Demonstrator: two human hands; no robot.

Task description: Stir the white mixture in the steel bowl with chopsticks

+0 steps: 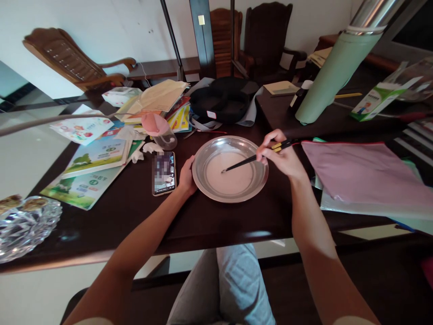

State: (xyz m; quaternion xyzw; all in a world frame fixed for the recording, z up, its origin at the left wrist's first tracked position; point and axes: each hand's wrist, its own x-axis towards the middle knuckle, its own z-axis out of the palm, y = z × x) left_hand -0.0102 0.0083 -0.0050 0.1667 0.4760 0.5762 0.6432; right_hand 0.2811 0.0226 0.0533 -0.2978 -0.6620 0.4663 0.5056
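A round metal bowl [231, 197] stands on the dark table in front of me, with a pale, milky liquid [233, 178] in its bottom. My left hand [188, 175] grips the bowl by its left rim, fingers partly hidden beneath the edge. Over the right rim, my right hand [279, 153] is closed around a pair of black chopsticks [241, 163] with yellow-patterned upper ends. Their tips reach into the liquid near the middle of the bowl. A phone [164, 173] with a lit screen lies just left of my left hand.
Booklets [91, 167] and a cut-glass dish [30, 225] lie to the left. Behind the bowl are a pink-lidded cup [158, 128] and a black divided tray [219, 101]. A tall green thermos [338, 74] and a pink pouch [361, 169] are at right.
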